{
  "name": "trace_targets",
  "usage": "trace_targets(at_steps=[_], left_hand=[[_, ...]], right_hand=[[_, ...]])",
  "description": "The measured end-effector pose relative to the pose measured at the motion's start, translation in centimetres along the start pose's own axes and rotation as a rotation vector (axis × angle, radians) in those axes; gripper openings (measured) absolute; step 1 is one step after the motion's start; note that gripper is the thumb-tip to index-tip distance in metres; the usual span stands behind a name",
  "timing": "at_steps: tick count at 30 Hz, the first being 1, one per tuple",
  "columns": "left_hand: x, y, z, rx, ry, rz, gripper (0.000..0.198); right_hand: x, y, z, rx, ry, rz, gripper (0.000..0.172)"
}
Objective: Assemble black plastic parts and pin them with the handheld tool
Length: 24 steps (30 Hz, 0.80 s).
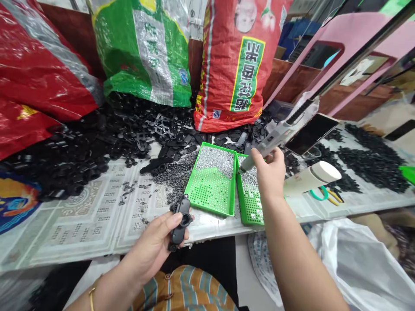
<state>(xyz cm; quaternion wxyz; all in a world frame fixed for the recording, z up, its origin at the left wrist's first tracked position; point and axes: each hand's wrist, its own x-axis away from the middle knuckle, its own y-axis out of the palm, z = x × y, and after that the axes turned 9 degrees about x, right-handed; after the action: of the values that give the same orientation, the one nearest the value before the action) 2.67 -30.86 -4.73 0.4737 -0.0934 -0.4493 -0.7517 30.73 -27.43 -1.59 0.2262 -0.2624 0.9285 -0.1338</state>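
My left hand (158, 235) is closed round a black plastic part (182, 219) with a round hole in its middle, held just over the table's front edge. My right hand (270, 170) grips a grey electric screwdriver (267, 142), tilted so its tip points down at the right green tray (249, 211). Small silvery screws fill the far end of that tray; whether the tip touches them I cannot tell. Beside it lies the left green tray (212, 207), also with screws heaped at its far end and a floor full of small holes.
Black plastic parts (81, 151) are heaped along the back and left. Behind them stand a green sack (145, 56) and a red sack (240, 65). Right of my arm are a white bottle (313, 178), a phone (311, 134), yellow-handled pliers (335, 197) and a pink plastic chair (356, 34).
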Motion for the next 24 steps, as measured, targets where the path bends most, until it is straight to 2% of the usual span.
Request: trace_targets(at_steps=[2, 6, 10, 13, 16, 24], left_hand=[[0.0, 0.1, -0.1, 0.001, -0.006, 0.002, 0.037], [-0.2, 0.0, -0.1, -0.011, -0.024, -0.012, 0.034], [-0.7, 0.3, -0.5, -0.038, -0.068, -0.04, 0.033], [-1.0, 0.7, -0.9, -0.052, -0.078, -0.007, 0.032], [-1.0, 1.0, -1.1, -0.067, -0.057, 0.037, 0.032], [-1.0, 1.5, -1.2, -0.052, -0.041, 0.1, 0.032]], right_hand=[[0.4, -0.4, -0.3, -0.153, -0.026, -0.011, 0.037], [2.2, -2.4, -1.2, -0.391, -0.035, 0.017, 0.027], [4.0, -4.5, -0.9, -0.345, -0.001, 0.167, 0.025], [4.7, -5.4, 0.4, -0.344, -0.001, 0.227, 0.034], [4.8, -5.6, 1.8, -0.39, -0.049, 0.265, 0.04], [4.1, -5.1, 3.5, -0.401, -0.102, 0.282, 0.034]])
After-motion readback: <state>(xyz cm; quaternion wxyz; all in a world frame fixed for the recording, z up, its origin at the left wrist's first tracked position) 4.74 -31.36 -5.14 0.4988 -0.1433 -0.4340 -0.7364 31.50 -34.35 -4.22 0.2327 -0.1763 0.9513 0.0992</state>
